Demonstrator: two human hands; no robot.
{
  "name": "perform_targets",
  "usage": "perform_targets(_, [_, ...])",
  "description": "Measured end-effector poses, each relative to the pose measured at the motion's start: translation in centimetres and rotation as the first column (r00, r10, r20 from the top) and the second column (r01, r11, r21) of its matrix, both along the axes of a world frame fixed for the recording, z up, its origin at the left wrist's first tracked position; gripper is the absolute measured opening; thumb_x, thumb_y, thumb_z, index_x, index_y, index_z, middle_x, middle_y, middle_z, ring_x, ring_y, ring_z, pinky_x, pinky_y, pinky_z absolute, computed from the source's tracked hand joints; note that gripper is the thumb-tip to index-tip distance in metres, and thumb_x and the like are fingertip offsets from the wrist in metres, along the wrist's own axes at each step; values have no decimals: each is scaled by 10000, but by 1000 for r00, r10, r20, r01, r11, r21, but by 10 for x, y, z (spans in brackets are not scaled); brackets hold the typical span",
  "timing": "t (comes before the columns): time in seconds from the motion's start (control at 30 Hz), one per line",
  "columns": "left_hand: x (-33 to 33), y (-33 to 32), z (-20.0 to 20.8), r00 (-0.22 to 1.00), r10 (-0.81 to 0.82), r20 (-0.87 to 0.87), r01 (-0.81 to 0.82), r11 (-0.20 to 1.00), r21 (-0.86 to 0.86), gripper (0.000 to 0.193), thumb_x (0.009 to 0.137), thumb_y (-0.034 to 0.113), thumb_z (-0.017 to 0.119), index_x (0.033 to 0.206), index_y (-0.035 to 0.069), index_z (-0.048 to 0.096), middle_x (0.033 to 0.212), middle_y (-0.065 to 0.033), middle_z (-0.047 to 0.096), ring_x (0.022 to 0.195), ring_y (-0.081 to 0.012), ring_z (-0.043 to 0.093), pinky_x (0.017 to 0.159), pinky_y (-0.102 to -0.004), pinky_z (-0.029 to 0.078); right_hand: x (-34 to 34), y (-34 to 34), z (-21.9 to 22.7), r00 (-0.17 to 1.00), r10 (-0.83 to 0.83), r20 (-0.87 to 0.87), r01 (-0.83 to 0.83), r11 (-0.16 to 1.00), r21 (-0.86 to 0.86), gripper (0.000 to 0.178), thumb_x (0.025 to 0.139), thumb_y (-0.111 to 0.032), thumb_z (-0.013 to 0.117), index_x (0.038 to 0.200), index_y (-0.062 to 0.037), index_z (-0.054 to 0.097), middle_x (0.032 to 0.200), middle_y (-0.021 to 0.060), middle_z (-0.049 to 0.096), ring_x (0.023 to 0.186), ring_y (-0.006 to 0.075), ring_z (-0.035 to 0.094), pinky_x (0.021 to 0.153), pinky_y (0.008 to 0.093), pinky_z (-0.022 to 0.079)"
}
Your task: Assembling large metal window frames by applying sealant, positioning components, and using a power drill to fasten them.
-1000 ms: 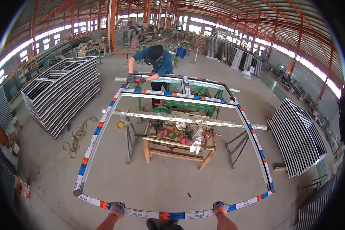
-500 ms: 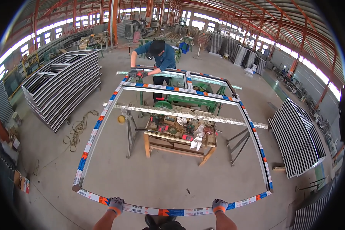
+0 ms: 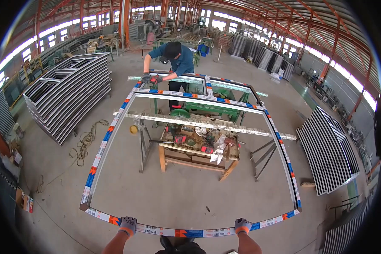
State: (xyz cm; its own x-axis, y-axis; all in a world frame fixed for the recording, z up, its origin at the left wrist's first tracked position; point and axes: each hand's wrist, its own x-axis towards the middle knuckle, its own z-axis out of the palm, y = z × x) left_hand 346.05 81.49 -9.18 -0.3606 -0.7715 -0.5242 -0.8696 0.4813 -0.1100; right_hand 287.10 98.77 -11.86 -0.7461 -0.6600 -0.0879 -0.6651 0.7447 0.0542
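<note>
A large rectangular window frame [image 3: 194, 233], wrapped in blue, white and orange protective tape, spans the view in front of me. My left hand [image 3: 128, 225], in a grey and orange glove, is closed over the near rail, left of its middle. Further right on the same rail, my right hand [image 3: 242, 225] grips it in a matching glove. The frame's far part, divided by a crossbar and a short upright, rests across white-smeared support beams [image 3: 207, 123]. At its far left corner a co-worker [image 3: 180, 61] bends over, gloved hands on a red power tool [image 3: 153, 79].
Beneath the frame stands a wooden workbench [image 3: 194, 153] littered with tools and rags. Metal trestle legs [image 3: 264, 158] flank it. Stacked frames stand at left [image 3: 72, 93] and right [image 3: 326, 154]. A tangled rope [image 3: 84, 144] lies on the left floor.
</note>
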Motion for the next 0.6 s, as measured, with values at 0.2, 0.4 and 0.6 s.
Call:
perform_targets(0.2, [-3, -4, -1, 1000, -23, -18, 23, 1000, -16, 266, 842, 236, 558, 1084, 132, 603, 1088, -107, 614, 1066, -305, 585, 913, -494, 414, -1, 4, 5, 999, -33, 28, 32, 999, 8, 384, 894, -378, 460, 775, -135, 733, 814, 125, 720, 765, 312, 679, 820, 427, 444])
perform_targets(0.4, [6, -4, -25, 990, 17, -138, -21, 999, -29, 250, 798, 243, 596, 1024, 145, 632, 1067, -105, 623, 1059, -295, 585, 934, -493, 392, -1, 1, 13, 999, 25, 36, -27, 998, 61, 440, 921, -425, 417, 830, -145, 743, 865, 112, 730, 821, 320, 693, 852, 448, 458])
perform_targets(0.6, [13, -3, -41, 968, -179, -176, 130, 956, -262, 171, 785, 260, 598, 917, 165, 651, 903, -94, 677, 847, -298, 665, 719, -471, 531, 2, 5, 25, 995, -12, 99, 7, 999, 44, 439, 911, -435, 429, 820, -138, 740, 842, 104, 729, 808, 302, 691, 833, 439, 461])
